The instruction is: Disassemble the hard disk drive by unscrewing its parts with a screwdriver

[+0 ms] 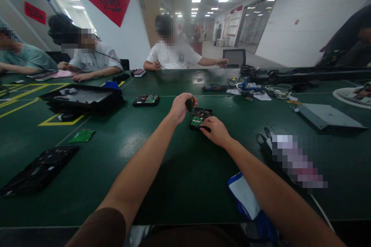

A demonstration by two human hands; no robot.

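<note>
A small black hard drive (199, 117) with a green circuit board lies on the dark green table (162, 162) in front of me. My left hand (180, 107) is closed round the dark handle of a screwdriver (189, 104), held upright over the drive's left end. My right hand (216, 131) rests on the drive's near right corner, fingers curled and pressing it down.
Another hard drive (146, 100) lies further back, a black tray (82, 98) and a green board (82, 136) to the left, a grey box (327, 115) to the right. A blue and white cloth (246, 197) lies near me. Three people sit across the table.
</note>
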